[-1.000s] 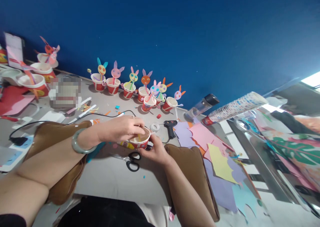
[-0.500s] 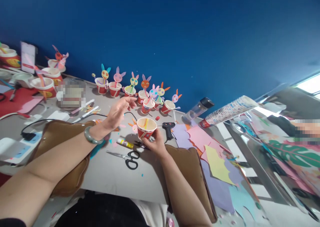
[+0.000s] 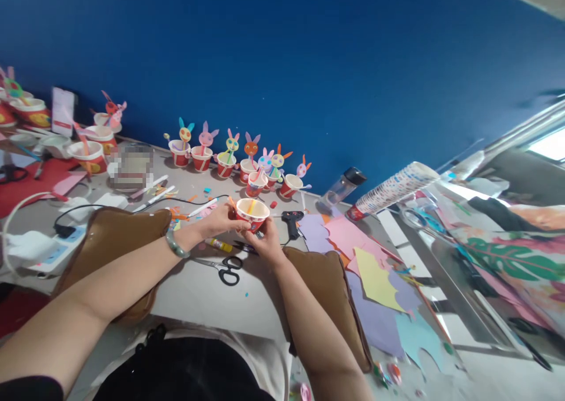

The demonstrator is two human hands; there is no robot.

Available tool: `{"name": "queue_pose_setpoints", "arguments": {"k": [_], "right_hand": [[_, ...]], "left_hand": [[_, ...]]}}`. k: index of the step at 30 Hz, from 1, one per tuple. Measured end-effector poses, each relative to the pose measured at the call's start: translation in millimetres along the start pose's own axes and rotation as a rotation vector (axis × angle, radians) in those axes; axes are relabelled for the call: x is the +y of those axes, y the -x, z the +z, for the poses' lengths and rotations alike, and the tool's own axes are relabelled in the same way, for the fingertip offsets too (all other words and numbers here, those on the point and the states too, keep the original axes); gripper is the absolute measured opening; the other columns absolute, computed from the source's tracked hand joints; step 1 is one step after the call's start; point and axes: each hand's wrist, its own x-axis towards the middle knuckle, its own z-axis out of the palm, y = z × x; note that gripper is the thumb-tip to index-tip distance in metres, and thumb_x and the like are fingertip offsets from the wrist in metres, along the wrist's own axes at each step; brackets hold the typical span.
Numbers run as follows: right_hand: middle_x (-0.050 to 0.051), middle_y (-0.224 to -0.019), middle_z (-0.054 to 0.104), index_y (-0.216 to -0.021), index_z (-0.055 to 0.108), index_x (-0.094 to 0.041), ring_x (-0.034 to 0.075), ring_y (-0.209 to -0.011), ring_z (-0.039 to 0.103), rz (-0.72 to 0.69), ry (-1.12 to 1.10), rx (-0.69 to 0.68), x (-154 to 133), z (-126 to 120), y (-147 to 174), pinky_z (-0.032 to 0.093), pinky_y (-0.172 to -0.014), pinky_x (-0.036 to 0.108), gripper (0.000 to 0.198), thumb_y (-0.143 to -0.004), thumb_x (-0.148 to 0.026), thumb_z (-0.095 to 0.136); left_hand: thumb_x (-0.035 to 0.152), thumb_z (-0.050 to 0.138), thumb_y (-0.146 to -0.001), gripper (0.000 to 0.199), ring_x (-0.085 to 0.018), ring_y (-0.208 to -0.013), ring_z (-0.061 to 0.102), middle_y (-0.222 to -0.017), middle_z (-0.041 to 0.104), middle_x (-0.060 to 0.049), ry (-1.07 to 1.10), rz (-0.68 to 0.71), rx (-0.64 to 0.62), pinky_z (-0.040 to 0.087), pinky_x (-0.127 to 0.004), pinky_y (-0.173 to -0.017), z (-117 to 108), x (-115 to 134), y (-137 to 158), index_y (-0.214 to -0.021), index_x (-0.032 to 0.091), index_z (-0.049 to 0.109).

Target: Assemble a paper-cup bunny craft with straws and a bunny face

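Observation:
My right hand (image 3: 267, 243) cradles a red paper cup (image 3: 253, 224) with a white rim from its right and below. On the cup's left side, my left hand (image 3: 223, 221) has its fingers closed against the wall. A yellow and orange strip (image 3: 251, 206) shows inside the cup. Just above my left fingers an orange tip (image 3: 231, 201) sticks out; whether those fingers touch it I cannot tell. Below the hands lie black-handled scissors (image 3: 228, 270) and a yellow glue stick (image 3: 219, 245), partly covered by my left hand.
Several cups with paper rabbits (image 3: 202, 158) line the blue wall. A black glue gun (image 3: 292, 223) lies right of the cup. Coloured paper (image 3: 375, 277), a clear bottle (image 3: 338, 195) and stacked cups (image 3: 392, 190) are further right. Brown cushions (image 3: 110, 254) flank the work area.
My left hand has come down from above the table to the left side of the cup and closed on it. The right hand still holds the cup.

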Motion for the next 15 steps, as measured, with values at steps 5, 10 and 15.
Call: {"name": "queue_pose_setpoints", "arguments": {"k": [5, 10, 15], "right_hand": [[0.012, -0.112, 0.072, -0.122, 0.058, -0.020, 0.024, -0.097, 0.073, 0.009, 0.034, -0.054, 5, 0, -4, 0.064, -0.089, 0.040, 0.062, -0.080, -0.060, 0.079], [0.012, -0.115, 0.074, -0.121, 0.058, -0.020, 0.025, -0.100, 0.075, 0.036, -0.002, -0.058, 9, 3, -8, 0.064, -0.093, 0.042, 0.070, -0.076, -0.068, 0.082], [0.012, -0.116, 0.075, -0.120, 0.056, -0.023, 0.025, -0.105, 0.074, 0.034, -0.066, -0.046, 5, 5, -7, 0.062, -0.097, 0.043, 0.064, -0.080, -0.065, 0.082]], "left_hand": [[0.039, 0.097, -0.057, 0.055, -0.023, -0.090, 0.075, -0.096, 0.080, -0.010, 0.024, -0.036, 0.005, 0.059, -0.034, -0.088, -6, -2, -2, -0.099, 0.010, 0.076], [0.038, 0.095, -0.058, 0.053, -0.024, -0.091, 0.074, -0.096, 0.080, -0.008, -0.074, -0.064, -0.003, 0.058, -0.035, -0.087, -12, -3, 0, -0.101, 0.012, 0.076], [0.041, 0.093, -0.060, 0.055, -0.025, -0.093, 0.074, -0.097, 0.081, -0.009, -0.084, -0.091, 0.067, 0.058, -0.036, -0.088, -11, -9, 1, -0.104, 0.013, 0.077]]}}
